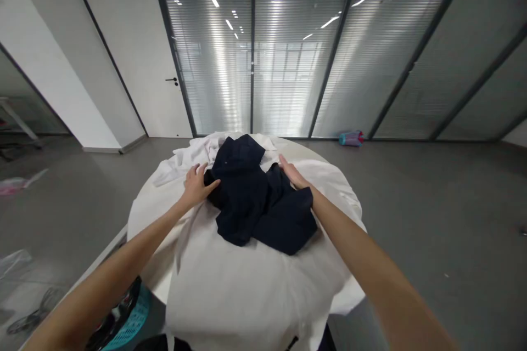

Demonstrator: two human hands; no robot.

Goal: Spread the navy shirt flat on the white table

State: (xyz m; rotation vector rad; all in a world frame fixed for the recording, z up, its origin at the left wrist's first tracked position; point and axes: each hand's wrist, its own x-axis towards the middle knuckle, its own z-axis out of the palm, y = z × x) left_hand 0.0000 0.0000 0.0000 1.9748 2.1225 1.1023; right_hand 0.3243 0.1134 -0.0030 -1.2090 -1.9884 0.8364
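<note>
Where two grips (195, 186) (295, 176) touch, one garment (242, 186).

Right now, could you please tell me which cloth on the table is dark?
The navy cloth between the left hand and right hand; the other cloths around it are white.

The garment (247, 189) is dark navy, nearly black, and lies rumpled in the middle of the frame on white cloth (247, 296) spread over the surface (302, 151). One part juts toward the top of the frame, a broad flap spreads to the lower right, and a shorter lobe points down beside it. Folds overlap between them, hiding its full shape.
</note>
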